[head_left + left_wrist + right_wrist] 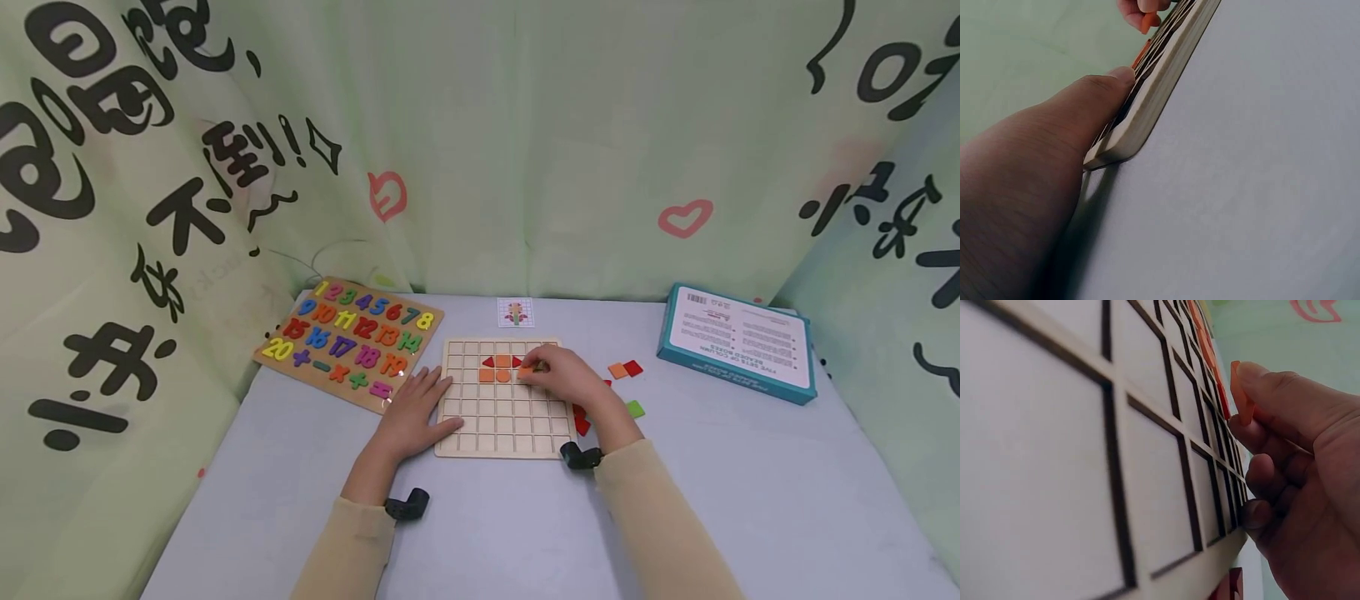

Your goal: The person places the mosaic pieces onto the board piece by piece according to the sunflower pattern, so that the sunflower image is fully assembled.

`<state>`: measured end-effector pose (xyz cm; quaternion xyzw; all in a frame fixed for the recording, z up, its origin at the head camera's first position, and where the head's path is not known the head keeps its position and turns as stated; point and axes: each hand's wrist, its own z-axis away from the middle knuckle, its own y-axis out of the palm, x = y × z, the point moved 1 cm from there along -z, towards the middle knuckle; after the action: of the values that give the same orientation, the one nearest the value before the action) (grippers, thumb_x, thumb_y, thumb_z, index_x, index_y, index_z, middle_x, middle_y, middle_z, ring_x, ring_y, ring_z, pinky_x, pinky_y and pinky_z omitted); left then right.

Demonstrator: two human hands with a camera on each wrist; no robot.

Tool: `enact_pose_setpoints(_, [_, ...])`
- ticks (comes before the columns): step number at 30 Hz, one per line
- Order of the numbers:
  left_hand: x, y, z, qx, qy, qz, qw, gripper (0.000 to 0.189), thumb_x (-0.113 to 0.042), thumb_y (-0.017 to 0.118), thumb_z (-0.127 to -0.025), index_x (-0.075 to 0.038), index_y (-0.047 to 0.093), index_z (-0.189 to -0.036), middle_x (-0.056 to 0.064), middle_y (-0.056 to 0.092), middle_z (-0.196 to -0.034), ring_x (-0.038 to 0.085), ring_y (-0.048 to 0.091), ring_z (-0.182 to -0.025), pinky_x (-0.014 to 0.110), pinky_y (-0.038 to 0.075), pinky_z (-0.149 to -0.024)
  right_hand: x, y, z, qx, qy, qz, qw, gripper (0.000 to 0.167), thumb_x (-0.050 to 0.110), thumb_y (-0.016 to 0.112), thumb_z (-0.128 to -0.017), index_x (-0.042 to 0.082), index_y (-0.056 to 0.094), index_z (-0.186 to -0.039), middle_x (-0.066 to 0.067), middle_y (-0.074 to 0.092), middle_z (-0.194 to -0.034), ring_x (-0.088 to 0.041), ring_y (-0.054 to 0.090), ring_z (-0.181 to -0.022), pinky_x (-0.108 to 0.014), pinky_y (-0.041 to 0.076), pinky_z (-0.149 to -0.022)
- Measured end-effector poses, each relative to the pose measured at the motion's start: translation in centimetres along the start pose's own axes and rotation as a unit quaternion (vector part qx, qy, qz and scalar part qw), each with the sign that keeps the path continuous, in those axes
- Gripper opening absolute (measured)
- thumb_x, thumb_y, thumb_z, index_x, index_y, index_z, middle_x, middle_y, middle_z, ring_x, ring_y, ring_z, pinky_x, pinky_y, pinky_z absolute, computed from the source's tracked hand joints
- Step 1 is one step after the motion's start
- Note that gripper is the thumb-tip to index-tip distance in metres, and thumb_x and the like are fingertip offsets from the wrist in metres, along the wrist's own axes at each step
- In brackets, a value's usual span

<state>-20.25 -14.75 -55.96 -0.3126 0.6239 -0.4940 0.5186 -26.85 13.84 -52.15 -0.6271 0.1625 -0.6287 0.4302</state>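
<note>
A wooden grid board (510, 433) lies flat before me. In its upper rows sit several orange and red pieces, among them an orange square (487, 376) and a red triangle (488, 362). My right hand (570, 379) pinches a thin orange tile (1242, 394) between thumb and fingertips, over the upper right of the grid beside those pieces. The tile stands on edge in the right wrist view. My left hand (411, 421) rests along the board's left side, fingers extended, its thumb lying on the board near the lower left corner.
Right of the board lie loose tiles: a red one (633, 367), an orange one (618, 371), a green one (636, 409) and more red. A small pattern card (515, 313) lies behind. A number board (322, 367) stands left, a teal box (738, 342) right.
</note>
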Motion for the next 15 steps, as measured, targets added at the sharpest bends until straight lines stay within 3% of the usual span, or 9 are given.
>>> enact_pose_setpoints(15, [0.16, 0.22, -0.04, -0.001, -0.002, -0.004, 1.0, 0.082, -0.069, 0.055, -0.087, -0.023, 0.038, -0.154, 0.001, 0.026, -0.165, 0.025, 0.015, -0.155, 0.048, 0.012, -0.126, 0.22, 0.65, -0.26, -0.003, -0.027, 0.013, 0.9996, 0.022, 0.03, 0.07, -0.091, 0.016, 0.07, -0.108, -0.003, 0.063, -0.113, -0.022, 0.056, -0.102, -0.041, 0.05, -0.095])
